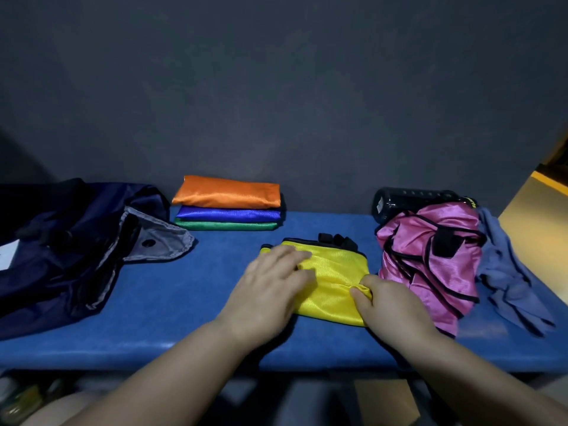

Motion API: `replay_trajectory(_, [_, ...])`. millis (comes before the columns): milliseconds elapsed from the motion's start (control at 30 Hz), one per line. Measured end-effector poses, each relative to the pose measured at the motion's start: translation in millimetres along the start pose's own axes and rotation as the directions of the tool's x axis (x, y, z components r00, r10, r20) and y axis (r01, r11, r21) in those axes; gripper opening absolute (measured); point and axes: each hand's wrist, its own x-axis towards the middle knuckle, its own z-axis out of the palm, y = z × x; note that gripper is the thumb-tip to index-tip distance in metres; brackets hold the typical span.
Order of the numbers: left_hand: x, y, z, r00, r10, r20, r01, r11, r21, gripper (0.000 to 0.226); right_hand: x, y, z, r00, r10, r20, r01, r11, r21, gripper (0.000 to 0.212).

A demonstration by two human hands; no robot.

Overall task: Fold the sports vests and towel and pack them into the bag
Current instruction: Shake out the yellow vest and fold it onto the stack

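Pinning the yellow vest [333, 272] by the tabletop's [184, 302] front edge, the left hand [270, 290] lays straight fingers [292, 256] flat while the right hand [390, 305] pinches its side, likely tightening the fold.

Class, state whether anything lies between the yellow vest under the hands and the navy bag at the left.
Nothing visible does. Only blue bench surface lies between the yellow vest and the navy bag, whose grey-lined mouth faces it. The folded stack sits farther back, off that path.

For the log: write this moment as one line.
step: folding shiny yellow fabric vest | left hand: pressing flat | right hand: pinching edge | pending: crumpled pink satin vest
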Motion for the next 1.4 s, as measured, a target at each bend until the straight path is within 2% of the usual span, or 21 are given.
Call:
replay_trajectory(67, [-5.1, 7.4, 4.0, 0.985, 0.016, 0.171, -0.016, 1.0, -0.003, 0.044, -0.5, -0.4, -0.4, 1.0, 0.008, -0.015, -0.008, 1.0, 0.027, 0.035])
replay_trajectory(133, [-9.8, 8.5, 9.3, 0.939, -0.032, 0.343, 0.041, 0.999, -0.019, 0.058, -2.2, 0.9, -2.3, 0.998, 0.0, -0.057, 0.004, 0.998, 0.066, 0.033])
replay_trajectory(167, [-11.4, 7.5, 11.7, 0.917, -0.048, 0.396, 0.069, 0.997, -0.04, 0.064, -3.5, 2.4, -1.4, 0.994, -0.04, -0.104, 0.045, 0.998, 0.046, 0.033])
replay_trajectory(267, [-10.2, 3.7, 14.4, 0.904, -0.054, 0.424, 0.087, 0.994, -0.058, 0.078, -8.1, -3.7, -2.4, 0.93, -0.3, -0.213, 0.289, 0.954, -0.082, 0.029])
replay_trajectory(300, [-9.4, 3.2, 14.6, 0.895, -0.061, 0.442, 0.095, 0.994, -0.056, 0.084, -10.6, -7.7, -2.6, 0.907, -0.385, -0.17, 0.37, 0.922, -0.112, 0.033])
replay_trajectory(367, [-7.6, 2.5, 13.7, 0.886, -0.062, 0.46, 0.103, 0.993, -0.064, 0.09, -15.4, -18.4, -2.1, 0.892, -0.448, 0.057, 0.451, 0.889, -0.082, 0.054])
replay_trajectory(433, [-7.8, 0.6, 14.9, 0.884, -0.054, 0.464, 0.109, 0.99, -0.093, 0.091, -19.9, -19.8, 2.1, 0.874, -0.417, 0.25, 0.435, 0.9, -0.019, 0.082])
replay_trajectory(467, [-8.5, -0.7, 14.7, 0.883, -0.049, 0.466, 0.113, 0.987, -0.111, 0.091, -21.7, -17.2, 4.4, 0.865, -0.394, 0.312, 0.424, 0.905, -0.032, 0.09])
replay_trajectory(533, [-9.8, -5.0, 13.0, 0.88, -0.052, 0.472, 0.129, 0.983, -0.134, 0.09, -22.9, -12.2, 5.1, 0.858, -0.365, 0.36, 0.415, 0.907, -0.07, 0.09])
replay_trajectory(667, [-14.7, -21.3, 4.1, 0.852, -0.068, 0.52, 0.18, 0.969, -0.169, 0.089, -23.5, -0.3, 2.2, 0.866, -0.329, 0.378, 0.372, 0.927, -0.047, 0.08])
replay_trajectory(800, [-21.9, -37.7, 0.3, 0.835, -0.064, 0.547, 0.207, 0.957, -0.204, 0.086, -18.6, 18.5, 0.8, 0.858, -0.293, 0.421, 0.338, 0.94, -0.034, 0.084])
replay_trajectory(1067, [-26.8, -38.5, -5.7, 0.854, -0.137, 0.501, 0.303, 0.915, -0.267, 0.049, -10.9, 31.0, -3.8, 0.861, -0.295, 0.415, 0.322, 0.947, 0.004, 0.105])
replay_trajectory(1133, [-24.9, -37.8, -5.8, 0.842, -0.168, 0.512, 0.343, 0.9, -0.27, 0.042, -9.1, 32.0, -2.1, 0.876, -0.287, 0.388, 0.306, 0.952, 0.014, 0.097])
replay_trajectory(1200, [-23.3, -38.0, -5.3, 0.834, -0.185, 0.519, 0.367, 0.89, -0.272, 0.039, -8.3, 32.3, -1.2, 0.908, -0.278, 0.312, 0.277, 0.96, 0.046, 0.078])
replay_trajectory(1300, [-21.8, -38.0, -6.6, 0.868, -0.206, 0.451, 0.368, 0.877, -0.308, 0.038, -6.6, 35.2, -1.2, 0.944, -0.271, 0.187, 0.25, 0.959, 0.13, 0.061])
replay_trajectory(1400, [-19.8, -38.3, -7.8, 0.898, -0.245, 0.364, 0.383, 0.845, -0.374, 0.025, -4.0, 36.2, -1.3, 0.947, -0.297, 0.126, 0.273, 0.946, 0.177, 0.047])
